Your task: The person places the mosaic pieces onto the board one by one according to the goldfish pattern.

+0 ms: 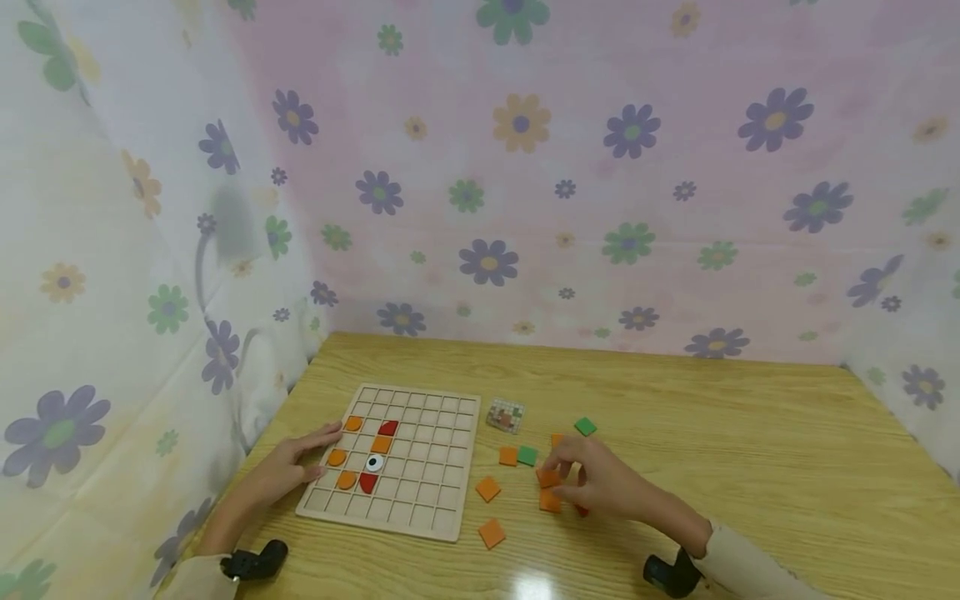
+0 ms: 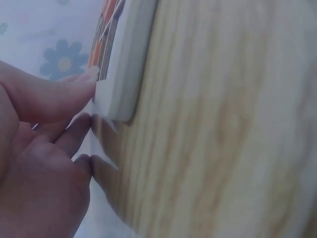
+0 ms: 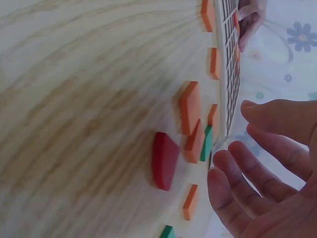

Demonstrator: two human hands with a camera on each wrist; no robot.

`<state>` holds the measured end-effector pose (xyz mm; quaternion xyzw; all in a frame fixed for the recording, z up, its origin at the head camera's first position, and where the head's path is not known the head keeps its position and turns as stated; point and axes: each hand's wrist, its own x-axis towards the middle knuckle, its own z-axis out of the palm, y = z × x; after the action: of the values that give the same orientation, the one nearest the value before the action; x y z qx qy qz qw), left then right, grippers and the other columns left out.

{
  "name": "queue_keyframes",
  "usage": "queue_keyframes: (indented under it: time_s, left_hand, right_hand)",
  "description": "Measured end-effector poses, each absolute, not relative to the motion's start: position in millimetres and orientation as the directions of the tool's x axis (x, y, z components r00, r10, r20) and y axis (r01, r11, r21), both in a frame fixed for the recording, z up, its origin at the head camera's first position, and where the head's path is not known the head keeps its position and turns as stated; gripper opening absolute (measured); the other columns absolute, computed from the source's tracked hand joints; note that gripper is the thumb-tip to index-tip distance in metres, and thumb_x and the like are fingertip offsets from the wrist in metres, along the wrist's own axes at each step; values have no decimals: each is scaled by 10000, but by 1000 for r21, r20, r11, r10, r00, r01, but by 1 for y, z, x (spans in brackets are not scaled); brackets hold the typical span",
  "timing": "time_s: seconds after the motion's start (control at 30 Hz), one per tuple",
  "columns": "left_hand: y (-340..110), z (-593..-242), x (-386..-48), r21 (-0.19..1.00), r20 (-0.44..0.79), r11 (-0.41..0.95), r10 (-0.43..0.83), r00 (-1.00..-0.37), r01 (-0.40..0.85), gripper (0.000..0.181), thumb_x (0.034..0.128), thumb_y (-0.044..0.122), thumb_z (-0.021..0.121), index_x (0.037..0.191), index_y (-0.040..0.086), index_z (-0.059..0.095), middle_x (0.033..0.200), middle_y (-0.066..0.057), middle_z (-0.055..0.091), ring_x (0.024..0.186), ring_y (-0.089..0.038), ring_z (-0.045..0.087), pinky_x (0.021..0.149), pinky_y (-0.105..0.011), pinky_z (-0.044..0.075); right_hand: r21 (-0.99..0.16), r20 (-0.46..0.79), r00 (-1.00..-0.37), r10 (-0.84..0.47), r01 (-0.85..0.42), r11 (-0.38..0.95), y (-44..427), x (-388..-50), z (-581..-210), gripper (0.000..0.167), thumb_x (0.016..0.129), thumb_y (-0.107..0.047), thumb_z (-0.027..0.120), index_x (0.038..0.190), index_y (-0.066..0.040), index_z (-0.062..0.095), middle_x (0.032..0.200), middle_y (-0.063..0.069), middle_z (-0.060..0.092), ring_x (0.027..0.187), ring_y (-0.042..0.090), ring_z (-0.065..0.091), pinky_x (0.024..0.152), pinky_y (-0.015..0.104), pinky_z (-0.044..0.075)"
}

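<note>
A wooden grid board (image 1: 427,518) lies on the table at the left in the head view. Along its left edge my left hand (image 1: 281,473) rests, thumb and fingertips touching the side. Orange round-ended pieces (image 1: 337,457), red pieces (image 1: 368,483), an orange square and a white eye disc (image 1: 374,462) sit in its cells. Over the loose orange tiles (image 1: 550,500) on the right hovers my right hand (image 1: 603,479). Its thumb and fingers are apart with nothing between them in the right wrist view. A red piece (image 3: 166,161) lies near those tiles, mostly covered in the head view.
More orange tiles (image 1: 491,533) lie between the board and my right hand. Green tiles (image 1: 527,456) are farther back. A small picture card (image 1: 506,415) lies beside the board's far right corner. Flowered cloth (image 1: 487,208) hangs behind the table and at the sides.
</note>
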<state>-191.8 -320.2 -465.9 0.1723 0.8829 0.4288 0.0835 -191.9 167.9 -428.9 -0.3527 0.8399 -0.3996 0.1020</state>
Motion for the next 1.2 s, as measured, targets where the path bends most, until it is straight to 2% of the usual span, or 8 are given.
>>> queue_keyframes:
  time_s: [0.43,0.53,0.67,0.77,0.9,1.0,1.1,1.2]
  left_hand:
    - [-316,-465,-193,792,-6,570,365,-931,218,526,877,71,620,1384,36,486,1510,-132,309,1396,-386,165,960,-93,224]
    - [-315,-464,-193,792,-24,577,355,-935,199,540,870,54,623,1391,49,481,1515,-122,302,1402,-376,162,1039,-220,245]
    - [-314,-463,-192,801,-31,570,344,-938,183,553,858,19,621,1392,54,482,1515,-124,302,1403,-384,154,1063,-516,207]
    - [-314,-462,-192,805,-27,565,344,-939,184,547,860,9,613,1390,40,479,1514,-136,300,1401,-397,148,1045,-579,184]
    - [-315,-462,-191,791,-17,580,342,-939,197,534,869,28,610,1387,27,479,1511,-138,305,1399,-389,161,1076,-286,228]
    - [-316,-463,-191,780,-2,587,348,-938,216,524,872,46,613,1380,20,486,1505,-141,315,1392,-395,172,965,-73,190]
    - [-317,-465,-191,780,5,583,355,-935,226,522,869,38,614,1375,13,489,1500,-147,322,1386,-399,178,935,-45,190]
    - [-317,-463,-191,780,-11,588,356,-935,215,533,865,28,613,1382,23,484,1506,-139,315,1393,-392,172,1009,-139,218]
  right_hand:
    - [-705,156,-719,-677,-561,434,170,-187,-449,170,773,-93,770,919,-109,685,848,-25,596,682,78,558,572,227,484]
    - [-699,153,-727,-669,-559,447,170,-186,-451,164,760,-92,780,894,-122,691,831,-43,594,673,68,549,573,225,479]
    - [-678,147,-729,-668,-566,469,168,-184,-453,163,743,-90,792,860,-141,690,796,-70,578,639,54,513,557,212,457]
    - [-672,140,-732,-667,-565,480,166,-183,-453,168,735,-82,797,850,-140,690,789,-80,572,624,44,493,551,208,447]
    - [-669,137,-729,-670,-567,480,163,-182,-452,155,739,-61,787,855,-119,701,788,-73,566,614,36,488,543,205,447]
    - [-661,140,-726,-673,-575,482,162,-182,-453,140,748,-38,770,852,-109,709,775,-72,555,613,24,488,542,201,450]
    - [-646,150,-722,-675,-589,486,161,-181,-454,153,741,-4,749,839,-113,704,771,-80,551,611,8,478,543,197,447]
    - [-631,166,-714,-680,-607,483,161,-179,-453,183,720,22,726,826,-123,690,766,-84,540,606,6,457,535,194,430]
